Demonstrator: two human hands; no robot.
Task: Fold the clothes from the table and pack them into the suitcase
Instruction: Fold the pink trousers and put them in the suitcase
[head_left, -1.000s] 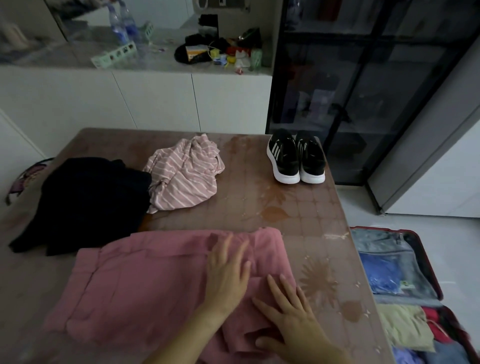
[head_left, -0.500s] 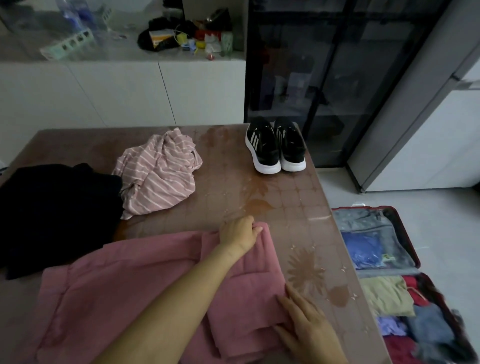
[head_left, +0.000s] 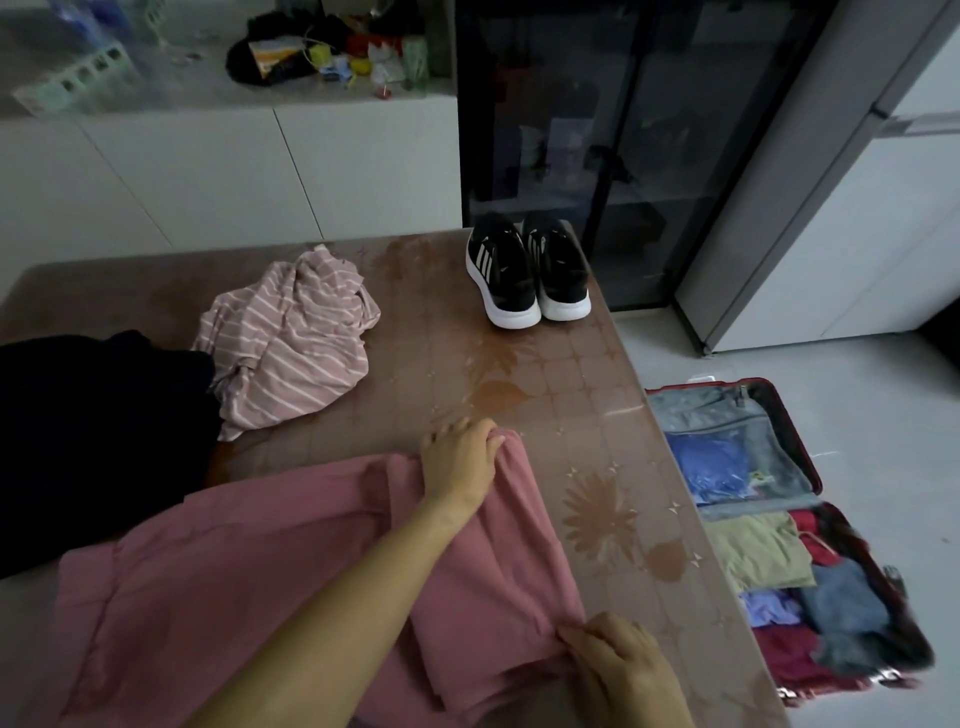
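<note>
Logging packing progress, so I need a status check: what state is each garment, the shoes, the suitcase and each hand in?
Plain pink garment: partly folded on the brown patterned table, held at two corners.
Left hand: grips its far corner.
Right hand: pinches its near corner.
Pink white-striped shirt: crumpled, unfolded.
Black garment: unfolded heap.
Black white-soled sneakers: paired, upright.
Red hard-shell suitcase: lying open, partly packed.
</note>
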